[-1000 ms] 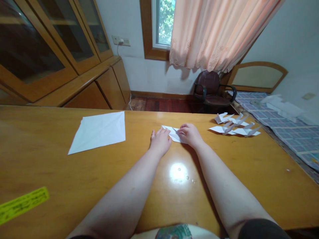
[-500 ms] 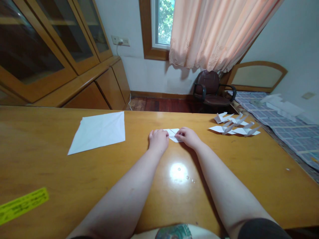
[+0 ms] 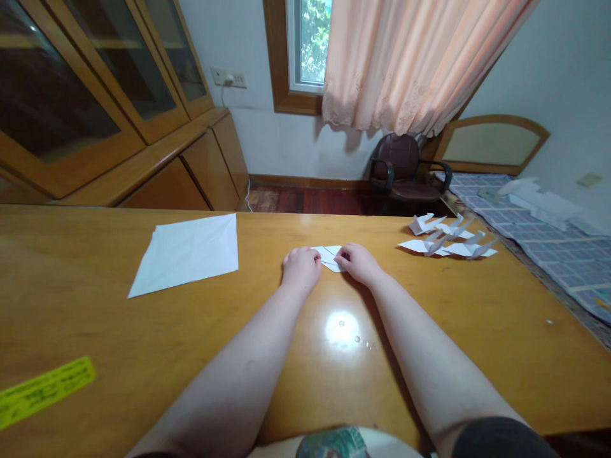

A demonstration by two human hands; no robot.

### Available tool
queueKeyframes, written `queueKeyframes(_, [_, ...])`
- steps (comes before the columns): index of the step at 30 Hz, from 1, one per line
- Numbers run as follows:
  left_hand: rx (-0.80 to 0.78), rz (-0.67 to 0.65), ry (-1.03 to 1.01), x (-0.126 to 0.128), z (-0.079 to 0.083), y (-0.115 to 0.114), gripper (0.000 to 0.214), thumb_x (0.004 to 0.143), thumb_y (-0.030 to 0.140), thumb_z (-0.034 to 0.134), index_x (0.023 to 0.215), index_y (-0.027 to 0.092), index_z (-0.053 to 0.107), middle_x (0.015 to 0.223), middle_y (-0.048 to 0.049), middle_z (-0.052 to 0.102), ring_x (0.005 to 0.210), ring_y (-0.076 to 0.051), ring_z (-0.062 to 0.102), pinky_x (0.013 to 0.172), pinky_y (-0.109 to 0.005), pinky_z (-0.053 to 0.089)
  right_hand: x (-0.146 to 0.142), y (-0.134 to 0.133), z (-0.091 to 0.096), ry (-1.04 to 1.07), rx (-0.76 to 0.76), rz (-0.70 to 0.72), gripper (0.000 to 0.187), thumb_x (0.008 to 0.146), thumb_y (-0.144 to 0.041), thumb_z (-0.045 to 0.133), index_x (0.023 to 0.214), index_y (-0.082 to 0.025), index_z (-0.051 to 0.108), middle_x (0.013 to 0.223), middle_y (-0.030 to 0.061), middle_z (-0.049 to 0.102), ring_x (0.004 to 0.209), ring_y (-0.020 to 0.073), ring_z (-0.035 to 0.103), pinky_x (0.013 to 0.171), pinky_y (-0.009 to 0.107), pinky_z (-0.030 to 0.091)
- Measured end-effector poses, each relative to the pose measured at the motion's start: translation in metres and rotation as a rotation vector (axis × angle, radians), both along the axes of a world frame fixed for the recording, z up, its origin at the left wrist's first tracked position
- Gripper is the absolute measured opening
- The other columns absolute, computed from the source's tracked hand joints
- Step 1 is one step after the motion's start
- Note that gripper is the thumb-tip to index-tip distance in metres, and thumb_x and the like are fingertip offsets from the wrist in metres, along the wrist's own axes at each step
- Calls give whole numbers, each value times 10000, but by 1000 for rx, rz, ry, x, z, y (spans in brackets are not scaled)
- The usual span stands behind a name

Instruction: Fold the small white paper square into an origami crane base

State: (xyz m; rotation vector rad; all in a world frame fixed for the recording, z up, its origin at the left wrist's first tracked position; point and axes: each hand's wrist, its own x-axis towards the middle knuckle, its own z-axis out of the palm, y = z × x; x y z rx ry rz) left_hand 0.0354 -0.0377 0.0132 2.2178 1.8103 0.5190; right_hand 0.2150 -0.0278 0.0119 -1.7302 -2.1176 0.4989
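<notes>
A small folded piece of white paper (image 3: pixel 328 256) lies on the wooden table (image 3: pixel 95 331) between my two hands. My left hand (image 3: pixel 300 267) is curled, its fingertips pressing the paper's left side. On the paper's right side, my right hand (image 3: pixel 358 261) pinches an edge with bent fingers. Most of the paper is covered by my fingers.
A flat creased white sheet (image 3: pixel 188 252) lies to the left. Several folded paper cranes (image 3: pixel 446 238) sit at the table's far right. A yellow ruler (image 3: pixel 42 391) lies at the near left edge. Beyond the table are a dark chair (image 3: pixel 405 168), wooden cabinets and a bed.
My left hand went from lying flat beside the paper to curled on its left side. The paper now looks smaller and more tightly folded. The view shifted slightly.
</notes>
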Motion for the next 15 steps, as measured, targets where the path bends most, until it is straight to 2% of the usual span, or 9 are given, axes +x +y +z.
queueKeyframes(6, [8,0,-1,-1,-2,1,150,852,310,578,852,262,720,988,-32,702,966,-234,583,870,-358,426,-2,1,-2,-63,3,-3,143,870,-253,581,817,-162,678,881,70,662,842,172,575,764,259,397])
queueKeyframes(15, [-25,37,-5,0,-7,6,156,862,375,605,881,274,723,1023,-37,670,1000,-231,558,894,-356,415,-7,0,1,-136,-12,-35,167,882,-251,559,839,-155,689,906,96,673,868,189,587,782,271,400])
